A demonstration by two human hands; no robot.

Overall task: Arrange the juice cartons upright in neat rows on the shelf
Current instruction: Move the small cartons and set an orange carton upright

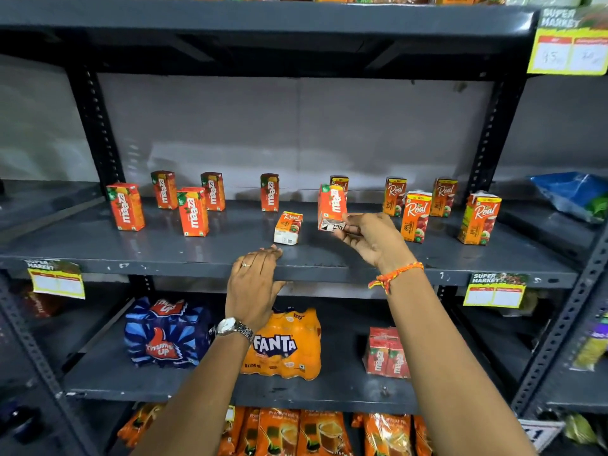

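Small orange juice cartons stand scattered on the dark grey middle shelf [164, 255]. Several Maaza cartons [192, 212] are upright on the left and middle. Several Real cartons [415, 217] are upright on the right. One Real carton [288, 228] lies tipped on its back near the shelf's middle front. My right hand [371, 238] grips the base of a tilted Maaza carton [331, 205], lifted just off the shelf. My left hand [255, 284] rests flat on the shelf's front edge, holding nothing, close below the tipped carton.
A Thums Up pack [164, 334], a Fanta pack [286, 347] and a Maaza multipack [388, 352] sit on the shelf below. Orange packets [296, 432] fill the bottom shelf. Price tags [56, 279] hang from shelf edges. A blue bag [572, 192] lies at right.
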